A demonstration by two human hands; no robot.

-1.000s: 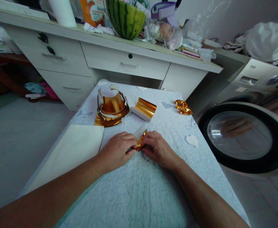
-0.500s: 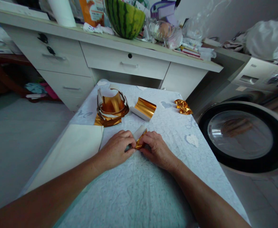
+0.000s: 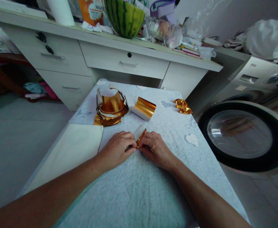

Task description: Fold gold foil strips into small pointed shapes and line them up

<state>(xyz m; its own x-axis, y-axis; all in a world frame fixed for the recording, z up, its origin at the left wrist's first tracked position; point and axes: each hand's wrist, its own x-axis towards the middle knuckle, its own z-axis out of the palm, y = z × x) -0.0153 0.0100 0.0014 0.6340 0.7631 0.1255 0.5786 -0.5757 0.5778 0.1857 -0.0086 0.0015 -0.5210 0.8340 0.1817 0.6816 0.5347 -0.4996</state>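
Observation:
A small sheet of gold foil paper (image 3: pixel 139 132), white on its back, is pinched between my two hands at the middle of the table. My left hand (image 3: pixel 120 146) grips its near left part, fingers closed. On the right, my right hand (image 3: pixel 156 146) is closed on the gold edge, which is folded over. Beyond them lies a single curled gold sheet (image 3: pixel 146 107). Farther left, a curled stack of gold paper (image 3: pixel 111 107) stands on the table. Several folded gold pieces (image 3: pixel 183 106) sit together near the right edge.
The cloth-covered table (image 3: pixel 129 196) has a pale sheet (image 3: pixel 67 155) along its left side. Behind stands a white desk (image 3: pixel 124 60) with drawers, bearing a cut watermelon (image 3: pixel 126 19) and plastic bags. A washing machine's open round door (image 3: pixel 243 136) is close on the right.
The gold edge under my right fingers now shows as a narrower strip, turned more upright. Both hands stay in nearly the same place. The other gold papers have not moved.

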